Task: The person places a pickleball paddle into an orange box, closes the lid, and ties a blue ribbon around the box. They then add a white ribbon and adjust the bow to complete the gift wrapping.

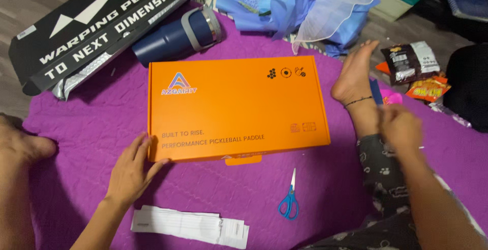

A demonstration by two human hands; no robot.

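Where the left hand (131, 171) rests on the purple quilted blanket (91, 128), its spread fingers touch the near left corner of a flat, rectangular orange cardboard box (236, 108). The hand is open, with the fingertips against the box edge, and it grips nothing. The box lies closed and flat in the middle of the blanket, with a small tab showing at its near edge. It looks stiff and probably light for its size, with smooth printed faces that may slip a little, so I judge the long edges or two opposite corners are the best places to take hold, not the flat top.

The right hand (401, 125) is blurred at the right of the box, near a bare foot (353, 77); I cannot tell if it is open or closed, or if it holds something.

Between the two hands, closer to the person, lie blue-handled scissors (290, 201). Just below the left hand is a white printed paper strip (190, 225). Beyond the box are a dark blue insulated tumbler (175, 36) lying on its side, a long black carton with white print (96, 23), and blue tulle wrapping (310, 6). Snack packets (414, 69) lie far to the right.
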